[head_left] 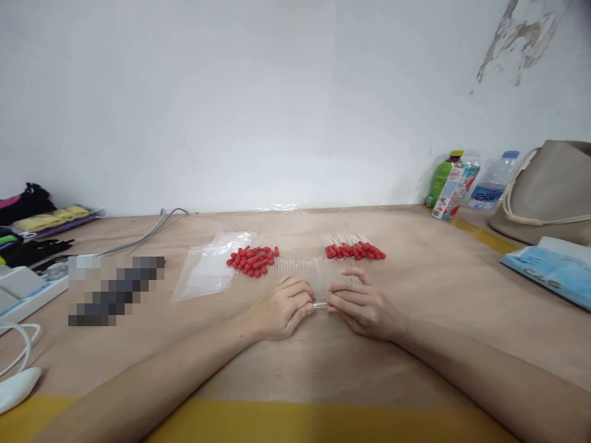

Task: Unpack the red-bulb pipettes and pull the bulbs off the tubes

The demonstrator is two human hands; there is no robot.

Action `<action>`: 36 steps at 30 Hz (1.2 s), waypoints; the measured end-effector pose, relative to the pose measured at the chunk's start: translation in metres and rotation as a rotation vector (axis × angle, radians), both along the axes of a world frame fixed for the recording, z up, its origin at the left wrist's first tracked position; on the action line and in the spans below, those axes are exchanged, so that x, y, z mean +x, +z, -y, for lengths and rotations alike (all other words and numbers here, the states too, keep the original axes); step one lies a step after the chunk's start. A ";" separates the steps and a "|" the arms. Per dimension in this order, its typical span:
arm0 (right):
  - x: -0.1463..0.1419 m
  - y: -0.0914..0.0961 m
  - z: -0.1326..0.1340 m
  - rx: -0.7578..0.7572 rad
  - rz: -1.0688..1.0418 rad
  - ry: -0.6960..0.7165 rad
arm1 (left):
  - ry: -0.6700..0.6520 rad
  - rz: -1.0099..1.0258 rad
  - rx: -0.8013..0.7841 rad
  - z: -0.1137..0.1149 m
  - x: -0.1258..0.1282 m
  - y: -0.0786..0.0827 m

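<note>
A pale wall (277, 111), flaking at upper right, fills the back of the view, and below it spreads a brown surface (295, 375) carrying everything else. At the far right stands a taupe bag (549, 191), with a blue packet (549, 267) lying in front of it. Toward the left, clear plastic bags (205, 274) lie flat and overlapping.

At the middle are the two hands, close together but apart. The left hand (287, 306) is curled inward, thumb and fingertips brought together at one end of a clear tube (321, 305); the right hand (362, 304) pinches the other end, its index finger lifted away. The tube lies crosswise between them, its short middle part visible; whether a second tube is with it, or a red piece is hidden in the fingers, I cannot tell.

Just beyond the hands, bare tubes (314, 271) lie side by side in a row, partly covered by the fingers. Behind the right hand is a group of red-ended sticks (354, 249), red ends toward the person. Smallest are the loose red bulbs (252, 261), heaped beside the plastic bags.

Judging by this layout, the work seems partway along: the red-ended group looks like the finished share, while the bare row and the loose heap appear to remain, and the held piece is in progress
</note>
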State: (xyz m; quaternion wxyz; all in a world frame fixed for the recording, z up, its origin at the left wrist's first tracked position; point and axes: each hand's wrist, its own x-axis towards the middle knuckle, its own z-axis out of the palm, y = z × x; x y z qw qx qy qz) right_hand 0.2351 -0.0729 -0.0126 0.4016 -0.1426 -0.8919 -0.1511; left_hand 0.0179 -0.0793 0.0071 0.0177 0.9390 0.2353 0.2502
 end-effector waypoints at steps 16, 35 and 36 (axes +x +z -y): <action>0.035 -0.001 -0.028 -0.191 -0.147 -0.689 | 0.321 0.344 0.174 -0.015 -0.027 0.003; 0.033 -0.007 -0.034 -0.453 -0.073 -0.653 | 0.987 0.394 -0.135 -0.087 -0.095 0.061; 0.033 -0.007 -0.035 -0.470 -0.073 -0.634 | 0.987 0.374 -0.162 -0.088 -0.094 0.059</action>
